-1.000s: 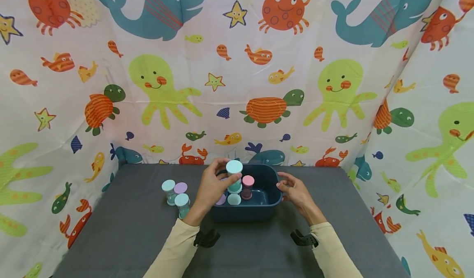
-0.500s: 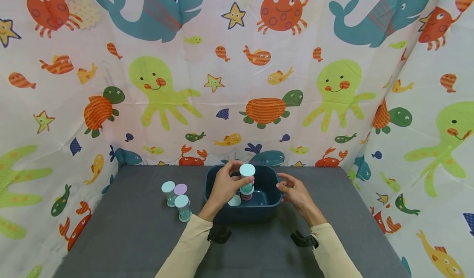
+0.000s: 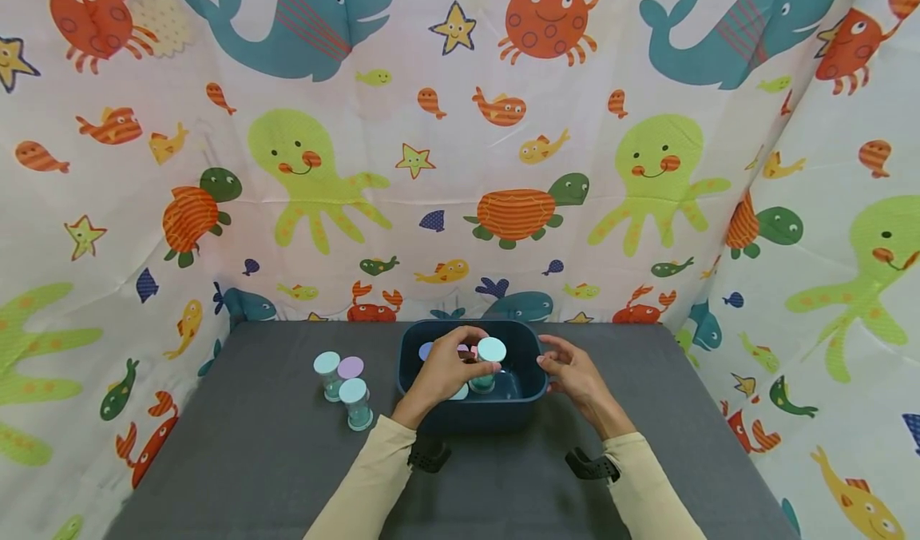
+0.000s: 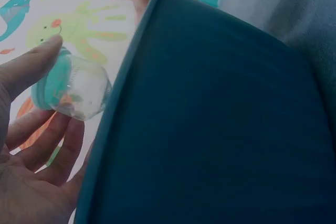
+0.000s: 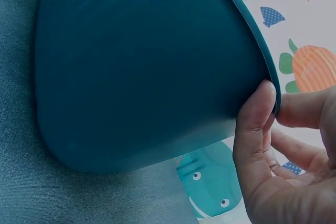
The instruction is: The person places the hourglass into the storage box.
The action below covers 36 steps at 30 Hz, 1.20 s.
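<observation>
My left hand (image 3: 447, 371) pinches a small sand timer (image 3: 492, 349) with pale teal caps and holds it upright inside a dark blue bin (image 3: 481, 418). In the left wrist view, the timer's teal cap and clear bulb (image 4: 79, 90) show between thumb and fingers, just past the bin's rim. My right hand (image 3: 575, 374) grips the bin's right rim, and in the right wrist view the thumb (image 5: 257, 114) lies outside the wall. Other capped timers stand in the bin, among them one with a blue cap (image 3: 426, 351); the left hand partly hides them.
Left of the bin, two teal-capped sand timers (image 3: 354, 395) and a lilac-capped one (image 3: 350, 367) stand close together on the grey tabletop (image 3: 237, 444). A curtain (image 3: 446, 228) printed with sea animals hangs behind the table and along its sides.
My left hand has carried the teal-capped timer rightward across the bin, then lowered it inside. The right hand has stayed on the rim.
</observation>
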{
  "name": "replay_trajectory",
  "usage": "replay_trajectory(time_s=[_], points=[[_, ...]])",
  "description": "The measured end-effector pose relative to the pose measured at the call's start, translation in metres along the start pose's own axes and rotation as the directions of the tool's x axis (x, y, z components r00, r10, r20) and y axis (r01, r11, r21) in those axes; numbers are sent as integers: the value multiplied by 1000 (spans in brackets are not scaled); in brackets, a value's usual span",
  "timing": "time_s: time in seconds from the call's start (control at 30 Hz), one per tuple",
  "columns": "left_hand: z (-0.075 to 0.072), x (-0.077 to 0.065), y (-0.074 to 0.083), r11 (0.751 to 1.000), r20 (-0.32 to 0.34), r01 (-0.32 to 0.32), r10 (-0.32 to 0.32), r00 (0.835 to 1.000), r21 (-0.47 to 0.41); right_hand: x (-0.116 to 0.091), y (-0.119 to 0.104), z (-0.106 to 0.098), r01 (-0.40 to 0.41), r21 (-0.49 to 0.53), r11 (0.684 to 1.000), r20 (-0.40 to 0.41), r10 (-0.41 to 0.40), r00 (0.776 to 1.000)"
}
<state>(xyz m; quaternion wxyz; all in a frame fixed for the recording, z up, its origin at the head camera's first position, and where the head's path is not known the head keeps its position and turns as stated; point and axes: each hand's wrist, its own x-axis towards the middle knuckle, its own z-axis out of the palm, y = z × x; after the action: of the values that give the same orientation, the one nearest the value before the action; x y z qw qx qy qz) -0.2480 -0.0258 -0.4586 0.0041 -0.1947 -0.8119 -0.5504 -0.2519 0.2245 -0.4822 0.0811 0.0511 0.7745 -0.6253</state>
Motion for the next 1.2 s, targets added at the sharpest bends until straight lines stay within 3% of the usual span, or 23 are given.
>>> replay_trajectory(time_s=[0.4, 0.6, 0.97, 1.2], points=[[-3, 1, -6, 993, 92, 63, -72, 993, 96, 0, 0, 0, -2, 3, 1000, 0, 2, 1000], [-2, 1, -8, 977, 141, 75, -104, 984, 199, 2, 1, 0, -13, -3, 1000, -10, 13, 1000], [0, 4, -14, 947, 187, 33, -97, 978, 320, 1, 2, 0, -10, 4, 1000, 1, 10, 1000], [3, 6, -19, 939, 219, 21, -102, 970, 344, 2, 2, -1, -10, 6, 1000, 1, 10, 1000]])
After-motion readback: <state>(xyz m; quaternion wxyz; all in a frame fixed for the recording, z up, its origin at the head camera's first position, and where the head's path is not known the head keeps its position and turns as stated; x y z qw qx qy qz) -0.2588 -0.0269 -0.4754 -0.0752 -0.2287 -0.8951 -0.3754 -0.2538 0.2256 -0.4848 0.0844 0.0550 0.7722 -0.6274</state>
